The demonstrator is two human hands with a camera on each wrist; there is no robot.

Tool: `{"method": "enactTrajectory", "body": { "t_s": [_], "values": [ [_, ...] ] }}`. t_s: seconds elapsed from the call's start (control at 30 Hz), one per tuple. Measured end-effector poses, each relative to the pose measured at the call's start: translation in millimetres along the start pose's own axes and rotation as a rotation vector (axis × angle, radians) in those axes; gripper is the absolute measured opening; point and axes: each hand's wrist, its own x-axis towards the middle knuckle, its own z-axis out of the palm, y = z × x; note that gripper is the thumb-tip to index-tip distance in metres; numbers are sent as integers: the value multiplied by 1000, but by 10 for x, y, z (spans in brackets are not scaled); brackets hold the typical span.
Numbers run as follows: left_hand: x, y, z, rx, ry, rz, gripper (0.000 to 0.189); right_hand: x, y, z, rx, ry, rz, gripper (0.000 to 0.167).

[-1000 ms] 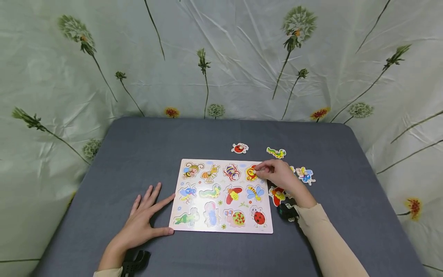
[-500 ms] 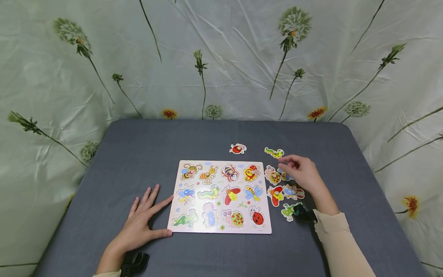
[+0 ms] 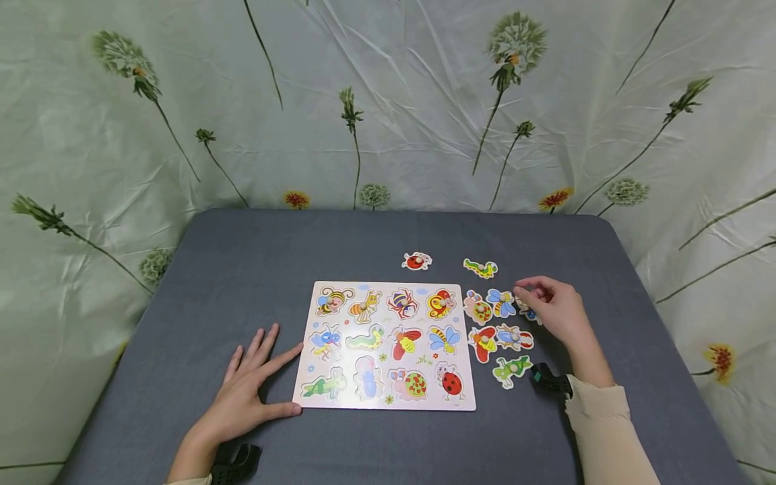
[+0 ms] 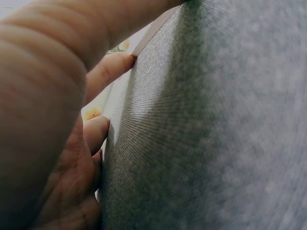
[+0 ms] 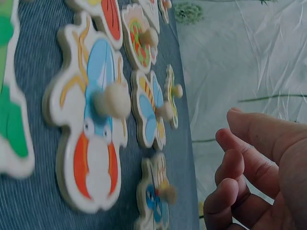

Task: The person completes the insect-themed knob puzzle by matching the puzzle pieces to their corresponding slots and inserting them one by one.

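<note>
The left hand is resting, fingers spread, against the board's left edge; to its right, the right hand, loosely bent and empty, is hovering near a blue insect piece.

Three cameras: head wide and high, both wrists close-up.
Head looks forward and down over the dark grey cloth-covered table; left wrist looks low along it, tilted sideways, past the left hand; right wrist, also sideways, sits near the flat, pale-knobbed blue-and-red beetle piece, shared with head.
</note>
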Motion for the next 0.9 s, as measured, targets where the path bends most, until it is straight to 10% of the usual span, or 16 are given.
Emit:
{"method": "enactTrajectory", "body": {
  "t_s": [0.9],
  "values": [
    [2, -27, 19, 1, 8, 18, 102, -105, 318, -48, -127, 15, 145, 41]
  ]
}}
